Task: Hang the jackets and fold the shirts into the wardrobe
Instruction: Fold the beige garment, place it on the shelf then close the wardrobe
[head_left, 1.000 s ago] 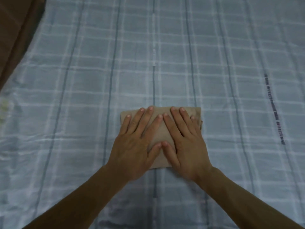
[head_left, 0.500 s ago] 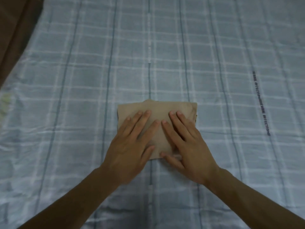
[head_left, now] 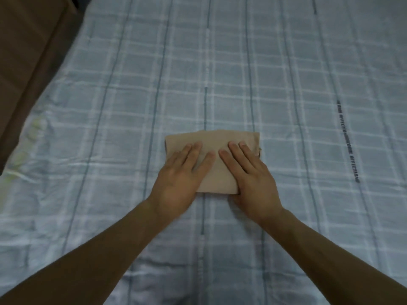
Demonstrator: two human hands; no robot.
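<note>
Surface: pale blue checked bedsheet (head_left: 286, 73) fills nearly the whole frame, crossed by white bands and thin dark vertical stripes, with creases toward the left edge.
Background: brown surface (head_left: 24, 51) occupies the upper left corner of the frame, beside the sheet's edge.
Print: line of small dark lettering (head_left: 348, 142) runs down the sheet at the right of the frame, too blurred to read.
Shirt: tan folded shirt (head_left: 211, 139) lies flat on the sheet just right of the frame's centre, folded into a compact rectangle; its far edge and the strip between the two hands are visible, the rest is covered.
Left hand: left hand (head_left: 178, 183) lies palm down on the left half of the shirt, fingers straight and slightly spread, pointing up and to the right in the frame; it grasps nothing, only presses on the cloth. Its thumb is not visible.
Right hand: right hand (head_left: 253, 183) lies palm down on the right half of the shirt, fingers straight, pointing up and to the left in the frame; the heel of the hand sits at the shirt's near right corner. Whether the thumb is tucked under that edge cannot be told.
Forearms: both bare forearms enter from the lower corners of the frame and converge on the shirt.
</note>
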